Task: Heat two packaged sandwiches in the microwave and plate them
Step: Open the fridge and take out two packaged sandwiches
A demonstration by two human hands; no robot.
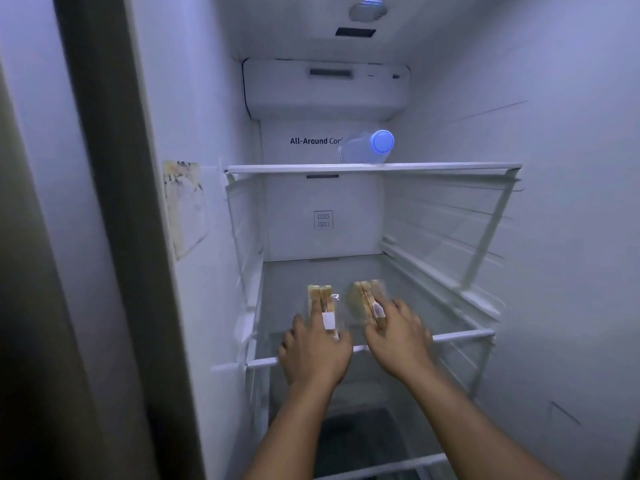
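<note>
Both arms reach into an open refrigerator point(554, 237), where two packaged sandwiches lie side by side on the middle glass shelf point(464, 336), near its front edge. The left hand point(313, 353) lies over the near end of the left sandwich point(321, 299); its forefinger runs straight along the top of the clear wrapper beside a white label, the thumb sits at the pack's right side, and the other fingers curl down on the left, so the hand seems to be closing round the pack, though motion blur keeps me from telling how firm the hold is. The right hand point(398, 337) covers the near end of the right sandwich point(365, 297), fingers curled over the wrapper and its small label, thumb to the left of the pack; it grips the pack from above. Both sandwiches appear to rest on the shelf, a small gap between them, their cut faces showing pale bread and a darker filling. On the shelf above, a clear plastic bottle point(363, 150) lies on its side, its blue cap turned toward the camera, in front of printed words on the back wall. A stained, yellowed sticker point(183, 206) clings to the left inner wall. Below the hands a lower shelf is dim
</note>
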